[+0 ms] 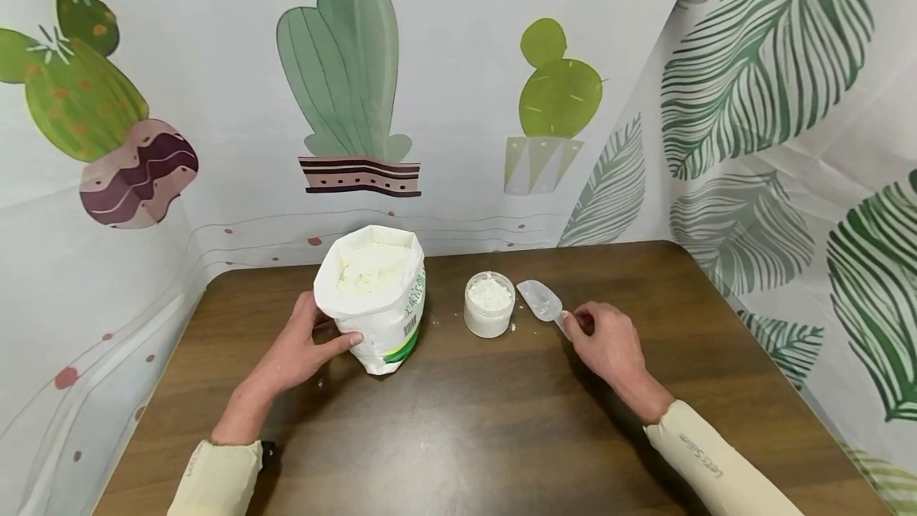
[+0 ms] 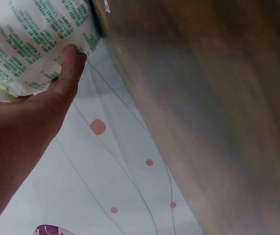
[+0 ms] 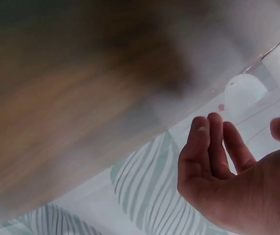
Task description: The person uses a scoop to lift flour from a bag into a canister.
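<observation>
A white paper bag of flour-like powder [image 1: 387, 325] stands open-topped at the left of the table, leaning slightly. My left hand [image 1: 301, 353] grips its left side, thumb on the front and fingers behind it. Part of the bag's green print [image 2: 32, 34] shows in the left wrist view. At the right, a clear plastic scoop [image 1: 542, 301] lies on the table. My right hand [image 1: 605, 341] is at its handle, thumb touching or just over it. The right wrist view has a gap between that thumb and the loosely bent fingers [image 3: 217, 147]. Part of the handle is hidden.
Between the bag and the scoop stands a clear round jar [image 1: 489, 321], heaped with white powder. Small powder specks lie about it on the brown wooden table [image 1: 444, 420]. A cactus-printed cloth [image 1: 458, 102] hangs behind the table's back edge.
</observation>
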